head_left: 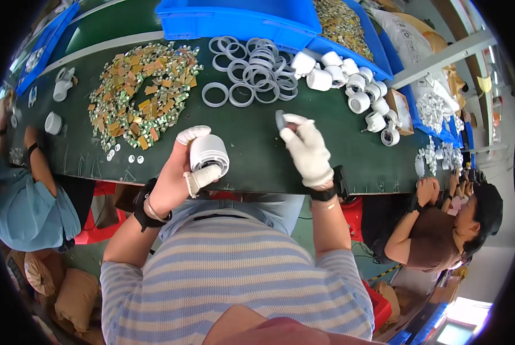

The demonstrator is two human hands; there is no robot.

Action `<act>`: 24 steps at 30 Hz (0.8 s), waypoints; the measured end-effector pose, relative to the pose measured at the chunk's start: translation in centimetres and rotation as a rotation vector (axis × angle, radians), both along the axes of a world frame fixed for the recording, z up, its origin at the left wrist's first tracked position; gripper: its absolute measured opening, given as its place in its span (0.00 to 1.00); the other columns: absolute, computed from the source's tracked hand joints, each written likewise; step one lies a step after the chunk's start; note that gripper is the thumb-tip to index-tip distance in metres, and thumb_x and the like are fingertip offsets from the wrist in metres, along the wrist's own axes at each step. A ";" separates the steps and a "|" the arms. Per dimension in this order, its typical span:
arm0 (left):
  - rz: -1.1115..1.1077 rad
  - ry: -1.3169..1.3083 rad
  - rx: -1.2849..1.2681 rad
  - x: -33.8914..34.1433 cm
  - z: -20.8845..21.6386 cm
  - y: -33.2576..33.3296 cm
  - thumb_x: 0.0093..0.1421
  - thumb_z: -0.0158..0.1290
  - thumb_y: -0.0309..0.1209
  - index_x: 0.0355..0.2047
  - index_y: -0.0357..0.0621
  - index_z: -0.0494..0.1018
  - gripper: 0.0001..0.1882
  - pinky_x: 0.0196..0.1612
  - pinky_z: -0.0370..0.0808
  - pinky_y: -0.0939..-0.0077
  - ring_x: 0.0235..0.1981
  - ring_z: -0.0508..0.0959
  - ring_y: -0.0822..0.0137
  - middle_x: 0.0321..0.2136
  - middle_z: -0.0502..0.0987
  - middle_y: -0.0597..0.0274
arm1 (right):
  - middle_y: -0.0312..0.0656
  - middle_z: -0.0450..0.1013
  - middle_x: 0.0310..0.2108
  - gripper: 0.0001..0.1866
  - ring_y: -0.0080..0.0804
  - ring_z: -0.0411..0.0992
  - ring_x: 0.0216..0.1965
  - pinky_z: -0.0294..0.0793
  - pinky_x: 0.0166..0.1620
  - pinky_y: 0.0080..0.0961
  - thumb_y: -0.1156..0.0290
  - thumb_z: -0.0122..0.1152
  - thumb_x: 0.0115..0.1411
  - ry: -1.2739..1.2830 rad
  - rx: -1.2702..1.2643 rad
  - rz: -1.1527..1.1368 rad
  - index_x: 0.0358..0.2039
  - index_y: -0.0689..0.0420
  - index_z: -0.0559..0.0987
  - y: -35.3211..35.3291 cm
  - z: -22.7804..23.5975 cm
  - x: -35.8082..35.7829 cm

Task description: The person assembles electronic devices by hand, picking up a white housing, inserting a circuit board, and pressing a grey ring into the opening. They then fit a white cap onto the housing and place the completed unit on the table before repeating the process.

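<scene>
My left hand (183, 167), with white covers on some fingers, is closed around a white cylindrical housing (208, 152) whose ringed end faces me. To the right, my gloved right hand (307, 150) pinches a translucent grey ring (280, 119) seen nearly edge-on. The ring and the housing are apart, both above the dark green table (252, 135). Beyond my hands lies a loose heap of similar translucent rings (241, 95). Several white housings (358, 102) are clustered at the far right.
A heap of small circuit boards (114, 98) covers the table's left part, with small white discs (132, 159) near its front. Blue bins (240, 23) line the back. People sit on both sides: one in a blue top (33, 201), another in a brown shirt (427, 241).
</scene>
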State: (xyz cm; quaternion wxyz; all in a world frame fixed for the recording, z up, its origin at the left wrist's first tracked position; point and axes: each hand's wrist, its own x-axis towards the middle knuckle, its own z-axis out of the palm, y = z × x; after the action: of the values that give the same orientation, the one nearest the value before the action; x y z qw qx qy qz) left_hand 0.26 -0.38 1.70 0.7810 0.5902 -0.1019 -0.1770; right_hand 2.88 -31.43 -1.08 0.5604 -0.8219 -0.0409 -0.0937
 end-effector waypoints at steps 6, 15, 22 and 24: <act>-0.143 -0.275 0.355 -1.0 0.2 0.1 0.53 0.72 0.22 0.65 0.47 0.62 0.42 0.55 0.76 0.70 0.51 0.77 0.70 0.52 0.74 0.62 | 0.37 0.69 0.37 0.20 0.26 0.64 0.31 0.68 0.36 0.28 0.68 0.58 0.71 0.463 1.450 0.324 0.58 0.63 0.73 3.2 3.4 -4.3; -0.103 -0.974 0.917 -0.6 2.1 -0.8 0.51 0.71 0.35 0.60 0.55 0.76 0.34 0.38 0.84 0.64 0.38 0.84 0.54 0.51 0.79 0.59 | 0.38 0.69 0.38 0.23 0.25 0.63 0.30 0.68 0.34 0.28 0.65 0.59 0.71 0.626 1.586 0.400 0.61 0.62 0.70 5.1 2.7 -5.5; -0.179 -1.094 0.871 -0.4 2.7 -0.4 0.46 0.67 0.30 0.56 0.55 0.79 0.33 0.35 0.82 0.64 0.35 0.83 0.58 0.46 0.78 0.60 | 0.35 0.64 0.26 0.20 0.18 0.56 0.18 0.57 0.19 0.16 0.67 0.42 0.78 0.812 1.594 0.495 0.63 0.65 0.69 4.9 2.4 -4.3; -0.222 -1.112 0.929 -0.4 2.7 -0.2 0.45 0.67 0.29 0.54 0.55 0.80 0.31 0.35 0.82 0.64 0.35 0.83 0.57 0.45 0.78 0.58 | 0.36 0.67 0.27 0.20 0.19 0.60 0.19 0.63 0.23 0.16 0.63 0.43 0.79 0.837 1.519 0.579 0.60 0.65 0.72 4.9 2.1 -4.1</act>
State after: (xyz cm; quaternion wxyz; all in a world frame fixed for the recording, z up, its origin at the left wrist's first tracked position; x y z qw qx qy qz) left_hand -0.17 -0.58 4.41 0.2604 0.8493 -0.4569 0.0458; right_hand -1.25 -26.49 0.98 0.9212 -0.1567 0.0338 0.3545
